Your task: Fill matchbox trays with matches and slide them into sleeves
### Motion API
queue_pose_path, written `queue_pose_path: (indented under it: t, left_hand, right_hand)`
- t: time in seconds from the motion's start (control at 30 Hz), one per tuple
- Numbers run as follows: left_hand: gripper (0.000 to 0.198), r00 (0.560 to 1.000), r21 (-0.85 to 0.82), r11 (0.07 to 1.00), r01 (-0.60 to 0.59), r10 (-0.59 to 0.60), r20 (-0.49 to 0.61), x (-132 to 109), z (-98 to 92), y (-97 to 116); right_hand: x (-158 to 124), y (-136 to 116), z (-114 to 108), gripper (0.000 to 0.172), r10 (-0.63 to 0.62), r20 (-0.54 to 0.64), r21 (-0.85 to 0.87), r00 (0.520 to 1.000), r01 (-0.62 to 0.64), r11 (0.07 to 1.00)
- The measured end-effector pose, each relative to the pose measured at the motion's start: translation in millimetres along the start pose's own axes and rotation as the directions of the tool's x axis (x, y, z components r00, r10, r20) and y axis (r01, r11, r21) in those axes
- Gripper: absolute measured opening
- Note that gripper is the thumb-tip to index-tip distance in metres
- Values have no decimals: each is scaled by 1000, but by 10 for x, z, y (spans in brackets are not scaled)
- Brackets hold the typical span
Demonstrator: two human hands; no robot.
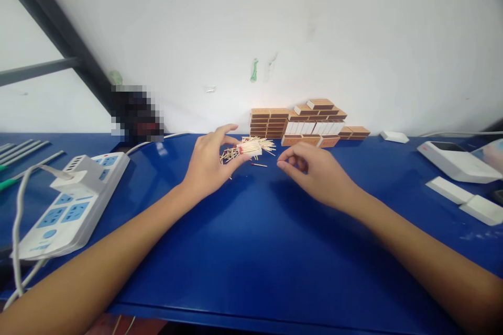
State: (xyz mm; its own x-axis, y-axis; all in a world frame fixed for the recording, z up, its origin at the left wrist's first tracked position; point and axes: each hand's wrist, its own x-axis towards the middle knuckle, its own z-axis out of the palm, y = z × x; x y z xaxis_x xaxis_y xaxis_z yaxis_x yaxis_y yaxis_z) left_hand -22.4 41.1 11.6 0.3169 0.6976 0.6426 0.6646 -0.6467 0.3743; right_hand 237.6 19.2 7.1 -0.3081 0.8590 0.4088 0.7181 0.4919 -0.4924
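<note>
Small white matchbox (250,148) pinched between thumb and fingers of left hand (208,165), held at a loose pile of matchsticks (268,143), middle of the blue worktop (251,251), towards the back. Single match (259,165) lying flat just beside it, between the two hands. Right hand (316,172) near that match, fingertips drawn narrow, thumb to index; nothing seen between them. Behind, against the wall: stacked matchboxes (308,123), brown and white. Far left, power strip (70,204) with plug and cable. Far right, white devices (456,159).
</note>
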Motion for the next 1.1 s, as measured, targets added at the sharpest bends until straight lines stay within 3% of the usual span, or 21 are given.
queue_pose_path:
  t: [0.2,0.3,0.4,0.53,0.73,0.8,0.87,0.97,1.1]
  left_hand:
    - [61,999,62,998,-18,16,37,-4,-17,-53]
    - [61,997,93,994,-51,45,61,-15,1,-78]
    - [62,993,112,993,-47,34,116,-34,36,-99]
    - [62,981,86,995,-56,39,188,-79,79,-62]
    - [64,968,-23,993,-115,117,221,-135,100,65]
    - [64,973,-13,996,-87,88,213,-136,104,69]
    - [63,976,2,998,-61,59,210,-134,107,55]
    - [63,973,16,998,-64,59,222,-133,108,30]
    - [63,971,102,987,-122,98,220,-131,95,2]
  right_hand:
    - [302,86,295,13,73,166,-30,984,-69,997]
    - [343,117,336,15,72,226,-51,971,-62,997]
    - [293,167,240,15,57,185,-58,981,-47,997]
    - [190,166,73,13,14,33,-35,999,-13,999]
    - [106,-44,80,14,-129,69,34,989,127,991]
    - [152,-67,98,14,-65,18,4,998,65,998]
    - [253,-55,121,16,104,-13,-35,995,-104,994]
    - [468,-26,201,18,304,80,-81,949,-297,951]
    - [727,-46,361,20,335,183,-154,924,-310,938]
